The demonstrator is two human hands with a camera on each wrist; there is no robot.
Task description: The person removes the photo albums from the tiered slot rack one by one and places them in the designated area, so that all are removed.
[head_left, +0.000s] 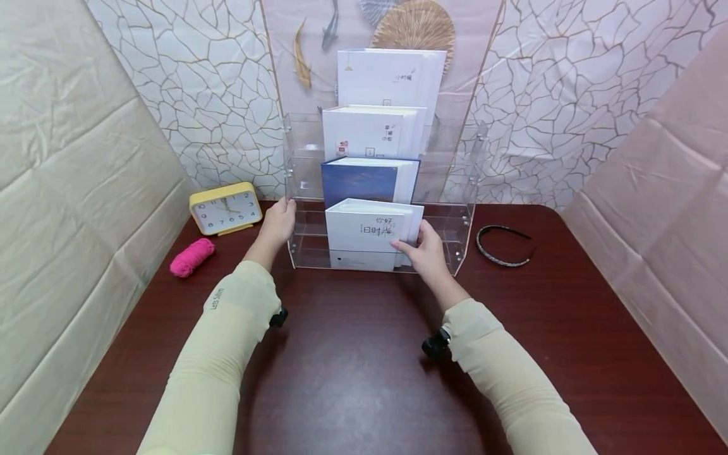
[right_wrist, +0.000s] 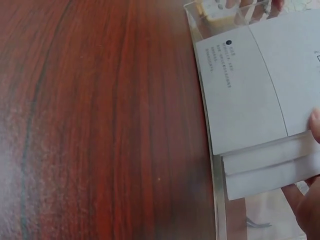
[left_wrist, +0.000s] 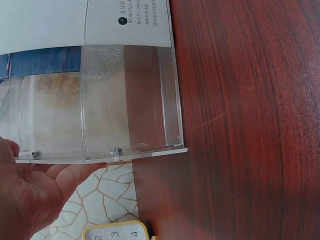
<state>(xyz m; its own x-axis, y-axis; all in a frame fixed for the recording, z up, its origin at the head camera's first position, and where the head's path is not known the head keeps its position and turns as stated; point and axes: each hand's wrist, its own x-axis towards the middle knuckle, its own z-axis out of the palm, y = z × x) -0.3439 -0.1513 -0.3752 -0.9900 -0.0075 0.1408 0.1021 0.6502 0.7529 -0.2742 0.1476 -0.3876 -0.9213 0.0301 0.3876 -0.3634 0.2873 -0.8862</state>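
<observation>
A clear acrylic book rack [head_left: 310,258] with several tiers stands on the table, one book in each tier. My left hand [head_left: 277,222] holds the rack's left side panel, the thumb inside and the fingers [left_wrist: 75,179] outside. In the lowest tier stands a white book [head_left: 348,229] with dark Chinese lettering on its cover. My right hand [head_left: 428,254] grips this book by its right edge, thumb on the front and fingers behind. Behind it rise a blue book [head_left: 358,183], another white book [head_left: 352,134] and a taller white book [head_left: 370,76] at the top.
Left of the rack are a yellow alarm clock [head_left: 226,210] and a bundle of pink yarn [head_left: 192,257]. A black headband [head_left: 506,262] lies to the right on the dark red wooden table [head_left: 341,366]. Patterned cloth [head_left: 546,101] hangs behind, with pale cloth at both sides.
</observation>
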